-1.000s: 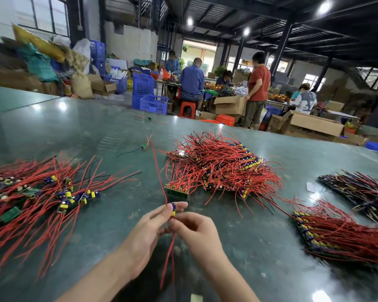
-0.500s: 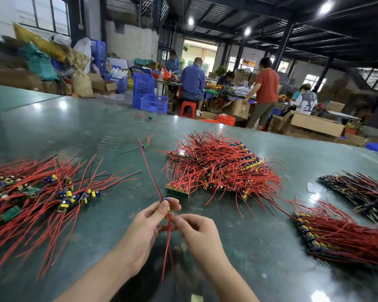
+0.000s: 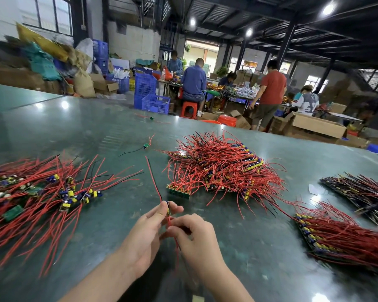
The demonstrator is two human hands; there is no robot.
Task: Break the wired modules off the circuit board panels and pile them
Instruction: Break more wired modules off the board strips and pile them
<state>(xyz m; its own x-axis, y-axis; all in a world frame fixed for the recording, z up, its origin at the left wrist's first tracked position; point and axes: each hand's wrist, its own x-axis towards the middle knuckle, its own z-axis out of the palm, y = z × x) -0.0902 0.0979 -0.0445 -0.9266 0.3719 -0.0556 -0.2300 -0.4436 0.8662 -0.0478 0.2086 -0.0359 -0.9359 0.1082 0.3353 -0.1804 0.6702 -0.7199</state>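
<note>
Pinched between the left hand (image 3: 147, 227) thumb and fingers, a small wired module (image 3: 168, 209) hangs above the green table (image 3: 238, 247) while the right hand (image 3: 194, 234) grips its red wires (image 3: 154, 182), between the loose module pile (image 3: 42, 190) and stacked panels (image 3: 223, 168).

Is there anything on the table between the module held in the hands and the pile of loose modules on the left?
Nothing visible. The left hand and right hand pinch the module above bare table; only that open stretch separates it from the pile of loose modules. The module's own wire trails away toward the far side.
</note>
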